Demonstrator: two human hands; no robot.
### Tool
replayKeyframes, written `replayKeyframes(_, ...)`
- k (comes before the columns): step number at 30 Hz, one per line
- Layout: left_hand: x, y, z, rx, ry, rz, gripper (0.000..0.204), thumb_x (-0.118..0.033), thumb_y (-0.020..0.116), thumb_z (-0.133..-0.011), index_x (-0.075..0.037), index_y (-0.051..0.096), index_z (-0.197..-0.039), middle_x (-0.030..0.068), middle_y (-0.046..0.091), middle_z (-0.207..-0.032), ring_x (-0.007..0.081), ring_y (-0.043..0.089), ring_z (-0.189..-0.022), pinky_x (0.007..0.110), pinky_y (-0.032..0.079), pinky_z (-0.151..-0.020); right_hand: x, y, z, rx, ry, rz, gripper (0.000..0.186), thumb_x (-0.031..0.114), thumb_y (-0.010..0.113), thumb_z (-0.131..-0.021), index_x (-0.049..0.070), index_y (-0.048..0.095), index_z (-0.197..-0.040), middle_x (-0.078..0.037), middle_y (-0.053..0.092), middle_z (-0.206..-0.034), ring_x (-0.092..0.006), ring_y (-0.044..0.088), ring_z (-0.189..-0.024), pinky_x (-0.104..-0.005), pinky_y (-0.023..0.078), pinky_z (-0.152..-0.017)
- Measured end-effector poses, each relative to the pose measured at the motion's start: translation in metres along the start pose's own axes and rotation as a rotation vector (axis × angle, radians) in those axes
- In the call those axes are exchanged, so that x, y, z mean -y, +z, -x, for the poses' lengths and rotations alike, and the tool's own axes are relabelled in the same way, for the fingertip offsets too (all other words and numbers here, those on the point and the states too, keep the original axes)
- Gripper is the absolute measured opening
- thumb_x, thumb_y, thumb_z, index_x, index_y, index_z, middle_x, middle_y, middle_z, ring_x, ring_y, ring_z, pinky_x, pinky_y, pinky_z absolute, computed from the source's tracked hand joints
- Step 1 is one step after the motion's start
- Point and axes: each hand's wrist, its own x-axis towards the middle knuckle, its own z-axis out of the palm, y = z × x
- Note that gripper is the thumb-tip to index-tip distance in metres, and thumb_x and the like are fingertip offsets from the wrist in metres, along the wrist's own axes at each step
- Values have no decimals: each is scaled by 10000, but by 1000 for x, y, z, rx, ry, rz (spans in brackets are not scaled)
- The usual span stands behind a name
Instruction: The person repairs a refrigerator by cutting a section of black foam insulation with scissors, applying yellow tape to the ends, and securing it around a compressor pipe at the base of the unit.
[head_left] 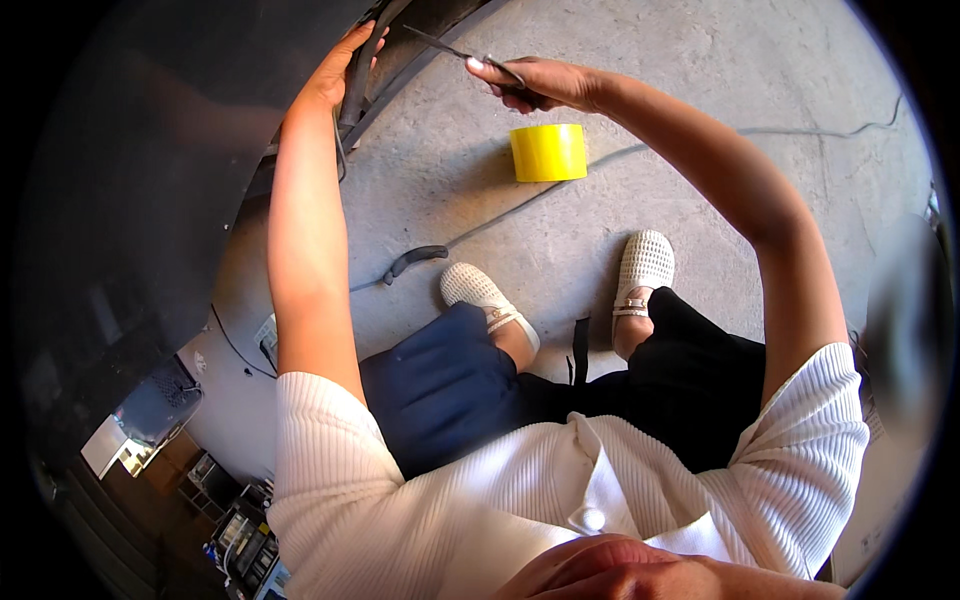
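Observation:
At the upper left, my left hand (343, 68) is wrapped round a thick black hose-like strip (357, 92) at the edge of a large dark panel (150, 180). Some of its fingertips show on the far side of the strip. My right hand (535, 82) grips a pair of dark scissors (437, 43), with the blades pointing left toward my left hand and standing apart from the strip. Below my right hand, a wide yellow roll of tape (549, 153) rests on the concrete floor.
A thin grey cable (520, 205) crosses the concrete floor (700, 60) behind the tape roll. Beside it lies a short curved black tube piece (415, 260). My feet in cream clogs (645, 262) stand near. Shelves with assorted items (245, 535) are at the lower left.

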Motion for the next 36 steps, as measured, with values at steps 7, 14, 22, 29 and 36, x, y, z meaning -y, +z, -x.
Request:
replayKeyframes(7,10,-13,-9,6,20,49,285,-278,665,-901,-96,661,-1120,3,686,-1064,74,633,-906,211,478,-673,-6,-6,-20,29,-70,-130,550,761,503,-792,212,534,-805,73,452,-629,-33,359,-535,-200,231,-464)
replayKeyframes(14,13,-14,-10,-6,10,41,283,-279,668,-899,-117,654,-1131,-12,688,-1042,76,632,-903,211,475,-669,14,-11,-29,12,-84,-97,554,762,515,-776,215,593,-801,65,495,-645,-30,394,-543,-200,251,-467)
replayKeyframes(22,16,-16,-9,16,53,54,250,-242,681,-890,-126,650,-1109,4,688,-1051,92,636,-894,221,485,-672,22,-18,-32,-36,-143,-126,597,773,547,-739,194,656,-837,48,534,-663,-42,430,-548,-198,290,-478)
replayKeyframes(29,22,-16,-13,4,25,79,265,-204,679,-890,-122,618,-1135,19,685,-1054,109,643,-905,235,496,-658,6,-27,-55,27,-32,-124,547,688,539,-808,156,656,-859,35,534,-652,-65,449,-557,-230,329,-480)
replayKeyframes(36,31,-17,-17,10,28,116,269,-168,691,-878,-116,598,-1125,40,681,-1049,136,654,-897,254,507,-657,-1,-30,-74,141,9,-269,468,627,554,-847,163,606,-813,58,471,-595,-71,395,-504,-233,271,-462)
